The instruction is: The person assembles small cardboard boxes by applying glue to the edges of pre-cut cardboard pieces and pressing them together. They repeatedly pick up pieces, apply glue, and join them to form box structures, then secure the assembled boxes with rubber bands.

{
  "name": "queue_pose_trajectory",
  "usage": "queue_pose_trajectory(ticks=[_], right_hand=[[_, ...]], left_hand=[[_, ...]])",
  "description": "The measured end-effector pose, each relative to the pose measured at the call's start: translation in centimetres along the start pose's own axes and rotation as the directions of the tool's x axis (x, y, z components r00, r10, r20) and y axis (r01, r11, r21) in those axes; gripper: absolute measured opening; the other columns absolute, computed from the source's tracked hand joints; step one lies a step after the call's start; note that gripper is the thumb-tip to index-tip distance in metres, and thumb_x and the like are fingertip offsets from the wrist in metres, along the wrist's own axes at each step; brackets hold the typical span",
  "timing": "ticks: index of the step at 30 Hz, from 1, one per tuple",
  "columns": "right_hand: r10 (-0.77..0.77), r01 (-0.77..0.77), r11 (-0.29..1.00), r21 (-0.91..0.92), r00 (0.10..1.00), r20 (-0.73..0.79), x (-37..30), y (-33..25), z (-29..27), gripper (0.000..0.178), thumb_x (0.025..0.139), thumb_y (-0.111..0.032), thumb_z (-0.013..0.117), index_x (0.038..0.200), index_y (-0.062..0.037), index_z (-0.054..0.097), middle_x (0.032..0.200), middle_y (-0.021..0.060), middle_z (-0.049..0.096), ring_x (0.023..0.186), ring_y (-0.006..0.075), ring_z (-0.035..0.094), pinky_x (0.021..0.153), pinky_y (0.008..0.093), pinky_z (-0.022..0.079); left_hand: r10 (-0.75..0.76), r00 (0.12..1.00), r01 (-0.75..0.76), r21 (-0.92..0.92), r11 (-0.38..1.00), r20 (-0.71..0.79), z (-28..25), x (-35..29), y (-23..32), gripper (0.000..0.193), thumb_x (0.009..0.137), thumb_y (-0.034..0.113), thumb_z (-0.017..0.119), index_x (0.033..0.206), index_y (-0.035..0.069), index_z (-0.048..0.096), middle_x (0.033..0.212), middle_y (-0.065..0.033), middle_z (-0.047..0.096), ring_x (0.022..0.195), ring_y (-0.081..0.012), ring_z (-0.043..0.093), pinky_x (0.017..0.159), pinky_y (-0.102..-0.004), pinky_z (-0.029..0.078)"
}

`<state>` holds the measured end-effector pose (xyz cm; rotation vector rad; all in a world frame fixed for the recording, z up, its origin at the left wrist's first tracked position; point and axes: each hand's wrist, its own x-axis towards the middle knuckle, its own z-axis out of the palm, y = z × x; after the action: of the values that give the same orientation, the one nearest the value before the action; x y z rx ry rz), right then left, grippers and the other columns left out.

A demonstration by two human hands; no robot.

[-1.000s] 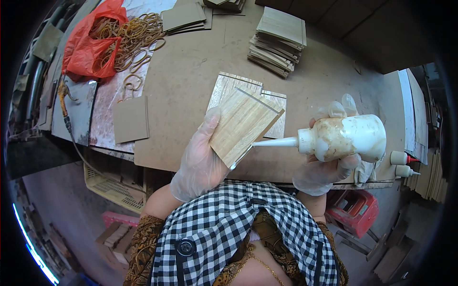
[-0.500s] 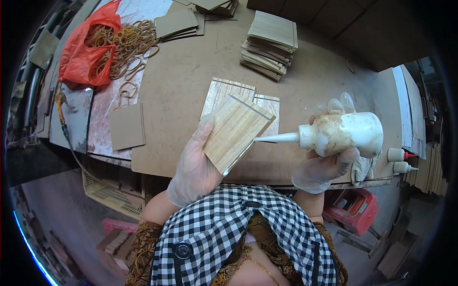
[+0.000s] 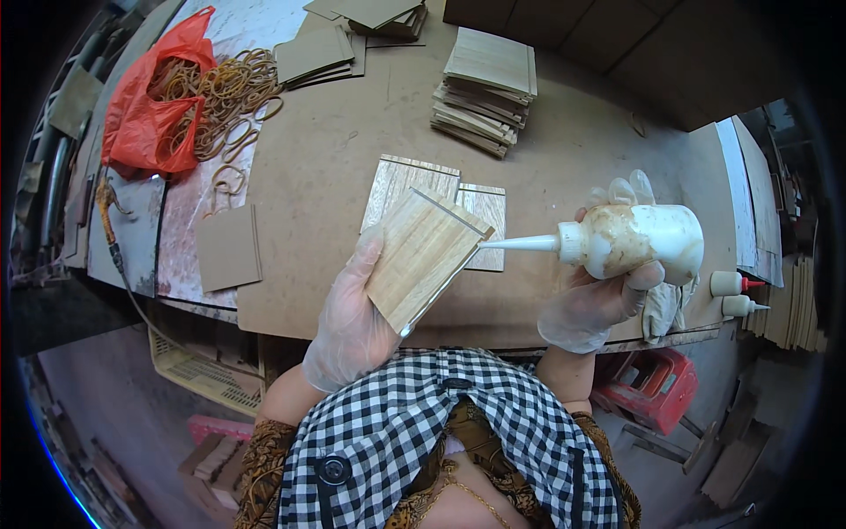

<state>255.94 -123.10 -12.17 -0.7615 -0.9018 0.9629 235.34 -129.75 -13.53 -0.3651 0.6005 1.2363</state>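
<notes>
My left hand (image 3: pixel 351 313), in a clear plastic glove, grips a light wooden panel (image 3: pixel 423 257) with a dark groove near its far end. The panel is tilted, and a line of white glue runs along its right edge. In my gloved right hand (image 3: pixel 592 304) lies a stained white squeeze bottle (image 3: pixel 648 242) on its side. Its long nozzle points left and meets the panel's far right corner. Beneath and behind the held panel, two more grooved panels lie on the table, a left one (image 3: pixel 394 181) and a right one (image 3: pixel 487 204).
A stack of wooden panels (image 3: pixel 489 66) stands at the back, beside a large brown box (image 3: pixel 617 53). Left are a red plastic bag (image 3: pixel 145 132), loose rubber bands (image 3: pixel 233 97) and a flat board (image 3: pixel 229 249). Two small bottles (image 3: pixel 727 283) and a crumpled glove (image 3: pixel 661 310) lie right.
The nozzle tip has moved up along the panel's right edge to its far corner. The glue line now reaches farther along that edge. The whole view has shifted slightly.
</notes>
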Motion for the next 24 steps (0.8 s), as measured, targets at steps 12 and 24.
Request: queue_pose_trajectory(ticks=[12, 24], right_hand=[[-0.179, 0.174, 0.967, 0.185, 0.984, 0.01, 0.3, 0.8, -0.5, 0.085, 0.084, -0.055, 0.069, 0.145, -0.0104, 0.032, 0.134, 0.0182, 0.052, 0.114, 0.0302, 0.061, 0.09, 0.0425, 0.06], [0.092, -0.147, 0.851, 0.505, 0.987, 0.132, -0.7, 2.2, -1.4, 0.085, 0.088, -0.056, 0.063, 0.148, -0.0086, 0.027, 0.146, 0.0196, 0.041, 0.127, 0.0337, 0.051, 0.101, 0.0517, 0.051]], left_hand=[[-0.007, 0.999, 0.009, 0.032, 0.999, -0.048, 0.3, 0.1, 0.0, 0.051, 0.103, 0.037, 0.045, 0.137, 0.0, 0.038, 0.11, -0.0226, 0.064, 0.082, -0.0295, 0.072, 0.047, -0.0308, 0.063], [0.211, 0.948, -0.179, -0.149, 0.973, 0.24, -0.2, 1.8, 0.8, 0.047, 0.106, 0.026, 0.037, 0.143, -0.003, 0.033, 0.133, -0.028, 0.05, 0.114, -0.0373, 0.06, 0.093, -0.0424, 0.06]])
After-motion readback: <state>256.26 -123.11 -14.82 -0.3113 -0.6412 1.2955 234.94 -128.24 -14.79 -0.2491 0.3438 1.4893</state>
